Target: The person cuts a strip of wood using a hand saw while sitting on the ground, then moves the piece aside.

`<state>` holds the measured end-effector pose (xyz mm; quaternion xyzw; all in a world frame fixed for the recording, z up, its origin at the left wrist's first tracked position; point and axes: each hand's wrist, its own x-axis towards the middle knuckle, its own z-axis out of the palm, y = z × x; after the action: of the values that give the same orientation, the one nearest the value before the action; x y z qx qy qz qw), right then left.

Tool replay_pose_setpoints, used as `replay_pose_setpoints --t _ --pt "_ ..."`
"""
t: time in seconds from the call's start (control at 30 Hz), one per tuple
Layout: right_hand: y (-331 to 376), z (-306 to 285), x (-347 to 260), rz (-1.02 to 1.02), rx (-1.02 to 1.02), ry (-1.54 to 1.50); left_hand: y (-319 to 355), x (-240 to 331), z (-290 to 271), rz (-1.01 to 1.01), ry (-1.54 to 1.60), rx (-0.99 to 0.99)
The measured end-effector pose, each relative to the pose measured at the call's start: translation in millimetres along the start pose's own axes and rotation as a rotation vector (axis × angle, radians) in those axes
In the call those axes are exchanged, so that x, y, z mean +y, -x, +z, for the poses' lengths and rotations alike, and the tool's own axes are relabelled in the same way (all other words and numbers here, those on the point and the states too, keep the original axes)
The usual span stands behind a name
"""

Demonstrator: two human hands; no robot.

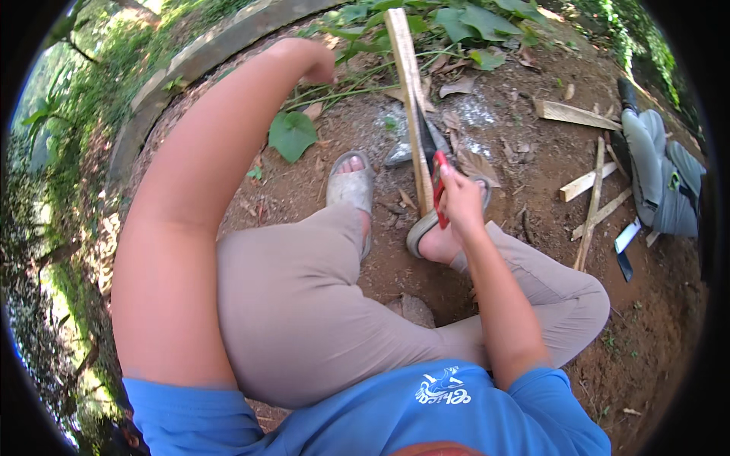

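My right hand (461, 199) is closed around the red handle (438, 181) of a hand tool with a dark blade; its exact kind is hard to make out. The blade lies against the side of a long wooden strip (407, 76), which stands tilted between my feet. The strip's lower end is by my right sandal (423, 231). My left arm reaches forward, and my left hand (310, 62) hangs bent at the wrist, to the left of the strip's upper part and apart from it. Its fingers are mostly hidden, and nothing shows in it.
Several wooden pieces (589, 186) lie on the dirt at the right, near a light-bladed tool with a dark end (626, 247). Another person's grey-clad legs (661, 167) are beyond them. Green leafy vines (471, 24) and a curved stone border (201, 53) lie ahead.
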<state>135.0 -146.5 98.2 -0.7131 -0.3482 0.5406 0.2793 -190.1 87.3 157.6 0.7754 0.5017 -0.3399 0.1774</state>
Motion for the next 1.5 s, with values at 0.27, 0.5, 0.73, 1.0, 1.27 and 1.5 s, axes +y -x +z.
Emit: replay_pose_setpoints --t 0.27,0.5,0.73,1.0,1.27,1.5 --pt "-30 0 28 -0.247 0.086 0.033 9 25 -17 0.013 0.048 0.009" --pt "12 6 -22 0.027 -0.003 -0.077 8 5 -23 0.011 0.046 0.028" --pt "24 -16 1 -0.020 -0.001 -0.016 15 13 -18 -0.024 0.054 0.023" --pt "-36 11 10 -0.176 0.070 0.046 5 15 -28 0.013 0.022 0.061" --pt "22 -25 16 -0.036 0.010 0.153 10 21 -30 -0.023 0.023 0.043" --pt "-60 27 3 -0.186 0.106 0.159 1 32 -37 0.036 0.064 0.029"
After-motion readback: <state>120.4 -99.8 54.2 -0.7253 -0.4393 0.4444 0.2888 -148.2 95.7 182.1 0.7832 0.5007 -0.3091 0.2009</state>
